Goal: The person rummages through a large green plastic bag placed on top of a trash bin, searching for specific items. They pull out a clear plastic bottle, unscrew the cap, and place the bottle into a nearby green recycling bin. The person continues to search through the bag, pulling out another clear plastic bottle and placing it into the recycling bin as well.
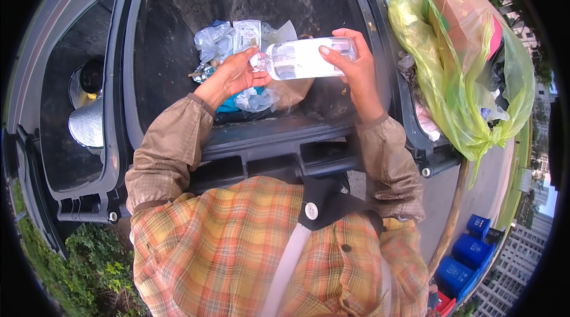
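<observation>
Over a dark wheeled waste bin [169, 99], a clear plastic bottle [303, 58] with a white label lies sideways between my hands. My right hand [356, 58] grips its base end, with the thumb across the label. At the narrow neck end is my left hand [238, 72], its fingers around or beside the neck; how firmly they hold it is hard to tell. Beneath the hands, deep in the bin, lie crumpled plastic bags [213, 41], a blue bag [228, 104] and a brown piece of packaging [291, 93].
A tied yellow-green translucent rubbish bag [463, 107] bulges from the bin at right, near a wooden pole [452, 219]. The left bin [116, 139] holds silvery foil-like objects [87, 124]. Blue bins [472, 252] stand farther off at lower right, shrubs [95, 257] at lower left.
</observation>
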